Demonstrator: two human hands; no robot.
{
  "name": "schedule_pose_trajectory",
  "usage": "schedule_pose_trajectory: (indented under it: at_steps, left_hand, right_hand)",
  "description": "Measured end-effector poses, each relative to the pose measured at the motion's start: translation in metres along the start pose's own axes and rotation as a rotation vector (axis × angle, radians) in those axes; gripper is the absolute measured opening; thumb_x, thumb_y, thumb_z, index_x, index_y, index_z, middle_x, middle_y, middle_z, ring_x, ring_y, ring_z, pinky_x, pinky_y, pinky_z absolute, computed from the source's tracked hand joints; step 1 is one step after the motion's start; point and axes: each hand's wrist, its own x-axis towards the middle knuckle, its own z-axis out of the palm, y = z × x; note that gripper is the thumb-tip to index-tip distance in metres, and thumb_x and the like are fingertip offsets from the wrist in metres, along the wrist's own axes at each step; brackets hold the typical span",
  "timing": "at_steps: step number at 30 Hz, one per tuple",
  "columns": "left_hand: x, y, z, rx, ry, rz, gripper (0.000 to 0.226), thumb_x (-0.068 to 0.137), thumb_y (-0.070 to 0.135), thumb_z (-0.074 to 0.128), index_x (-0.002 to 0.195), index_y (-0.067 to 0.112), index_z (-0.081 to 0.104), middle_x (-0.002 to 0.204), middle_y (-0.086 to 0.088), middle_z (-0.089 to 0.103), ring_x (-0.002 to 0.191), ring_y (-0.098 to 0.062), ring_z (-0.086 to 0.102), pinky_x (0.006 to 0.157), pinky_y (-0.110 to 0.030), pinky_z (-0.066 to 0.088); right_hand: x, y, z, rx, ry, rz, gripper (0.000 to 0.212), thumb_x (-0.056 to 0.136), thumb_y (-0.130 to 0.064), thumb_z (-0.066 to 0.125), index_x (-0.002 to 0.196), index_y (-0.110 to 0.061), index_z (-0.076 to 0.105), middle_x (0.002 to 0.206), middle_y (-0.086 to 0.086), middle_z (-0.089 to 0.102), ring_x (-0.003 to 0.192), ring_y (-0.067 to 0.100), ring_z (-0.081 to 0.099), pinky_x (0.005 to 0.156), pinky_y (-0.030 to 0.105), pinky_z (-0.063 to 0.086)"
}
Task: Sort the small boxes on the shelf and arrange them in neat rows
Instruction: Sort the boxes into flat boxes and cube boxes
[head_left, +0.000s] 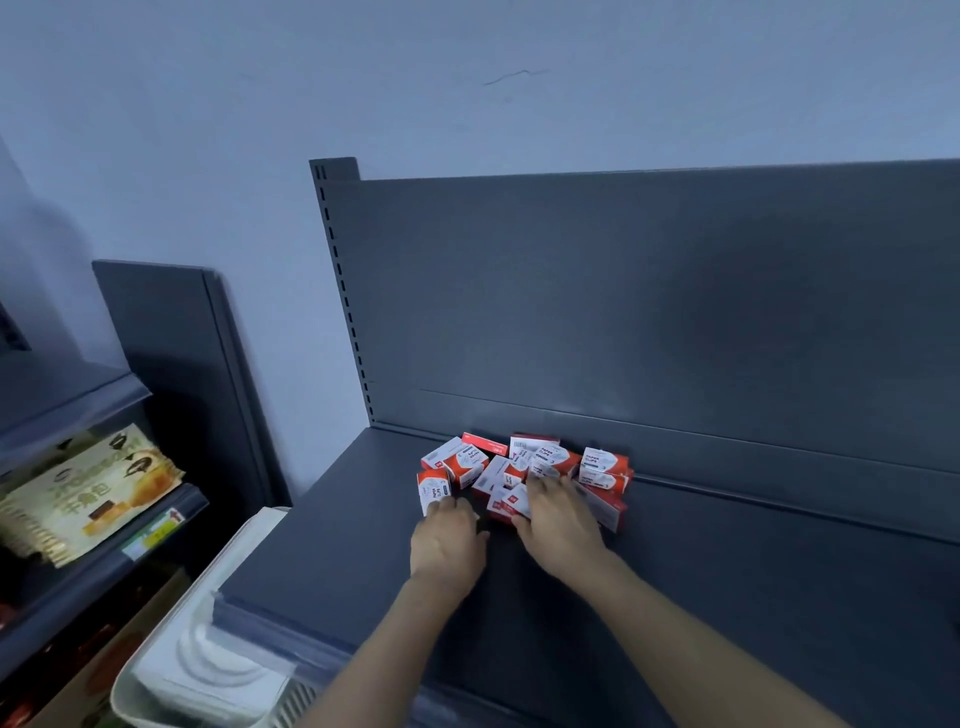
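Note:
Several small red-and-white paper clip boxes (524, 470) lie jumbled in a heap near the back of a dark grey shelf (727, 597). My left hand (449, 545) holds the box (432, 488) at the heap's left end, which stands upright. My right hand (558, 525) rests on the middle of the heap, fingers spread over the boxes there; what lies under the palm is hidden. Two boxes (602, 470) are stacked at the right end.
The shelf's dark back panel (675, 312) rises right behind the heap. A white basket (208, 665) holding clear packaging sits at the lower left. Farther left another rack holds snack bags (88, 493). Bare shelf surface stretches in front and to the right.

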Motion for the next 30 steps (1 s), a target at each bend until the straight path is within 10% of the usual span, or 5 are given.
schedule_pose_trajectory:
  at_steps: [17, 30]
  left_hand:
    - [-0.003, 0.004, -0.037, -0.167, 0.186, -0.035, 0.015, 0.091, 0.015, 0.051, 0.101, 0.007, 0.059, 0.109, -0.009, 0.058, 0.096, -0.026, 0.055, 0.070, -0.032, 0.044]
    - [-0.043, 0.226, -0.037, -0.223, 0.220, 0.421, 0.020, 0.090, 0.023, 0.057, 0.100, 0.006, 0.059, 0.107, -0.012, 0.061, 0.100, -0.031, 0.057, 0.071, -0.032, 0.036]
  right_hand:
    - [-0.017, -0.003, -0.022, 0.129, 0.138, 0.029, 0.039, 0.094, -0.022, 0.051, 0.129, -0.005, 0.045, 0.132, 0.013, 0.050, 0.121, 0.027, 0.046, 0.094, 0.037, 0.044]
    - [-0.124, 0.168, -0.107, 0.170, 0.320, 0.273, 0.029, 0.092, -0.027, 0.054, 0.110, -0.005, 0.054, 0.113, 0.012, 0.056, 0.105, 0.027, 0.052, 0.075, 0.030, 0.036]
